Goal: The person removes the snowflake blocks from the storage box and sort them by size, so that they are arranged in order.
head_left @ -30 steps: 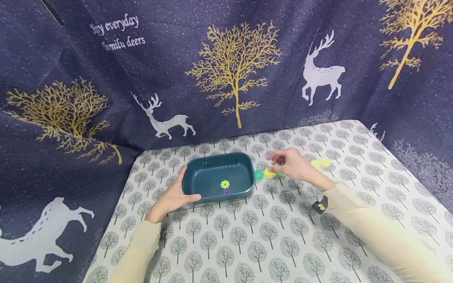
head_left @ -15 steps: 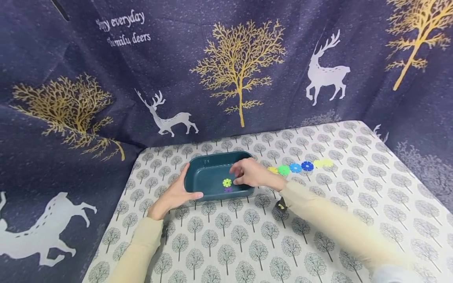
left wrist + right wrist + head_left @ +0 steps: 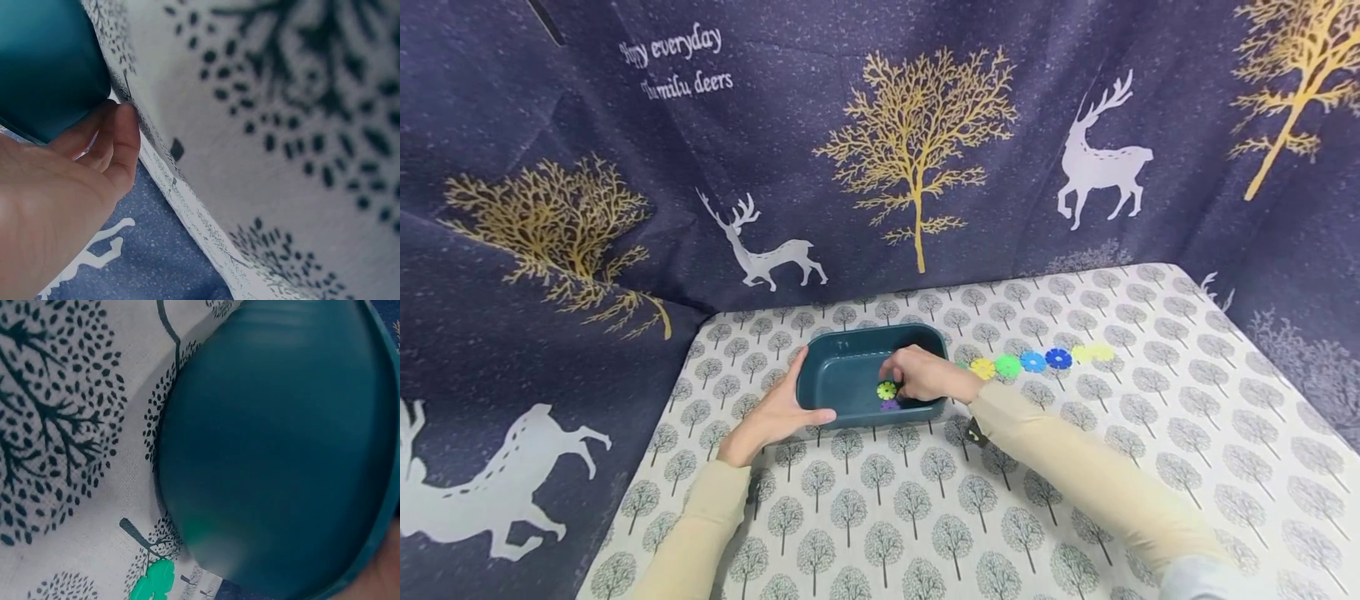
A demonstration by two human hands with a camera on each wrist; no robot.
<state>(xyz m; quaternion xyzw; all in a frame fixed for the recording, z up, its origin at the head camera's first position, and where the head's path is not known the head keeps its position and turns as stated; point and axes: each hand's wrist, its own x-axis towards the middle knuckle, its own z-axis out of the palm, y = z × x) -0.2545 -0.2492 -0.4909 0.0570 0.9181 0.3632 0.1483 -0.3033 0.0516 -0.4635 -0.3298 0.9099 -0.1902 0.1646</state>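
A dark teal rectangular tray (image 3: 842, 375) with rounded corners sits on the tablecloth. My left hand (image 3: 778, 412) grips its left end, thumb on the front rim; the left wrist view has fingers (image 3: 122, 140) bent against the tray's outer side. My right hand (image 3: 921, 372) reaches over the right rim, fingers bent down inside; I cannot tell whether they hold anything. Right by its fingertips lies a yellow-green flower-shaped plastic disc (image 3: 887, 391), with a purple one (image 3: 889, 406) just in front of it. The right wrist view is mostly tray wall (image 3: 275, 450).
From the tray's right side a row of flower discs runs rightward: yellow (image 3: 982, 368), green (image 3: 1007, 365), light blue (image 3: 1032, 361), dark blue (image 3: 1058, 358) and pale yellow (image 3: 1101, 352). A green disc (image 3: 153, 581) lies beside the tray. Behind the table hangs a dark blue curtain (image 3: 865, 250).
My right hand has moved left from above the row of discs into the tray, then slightly further in. The left hand keeps its hold on the tray.
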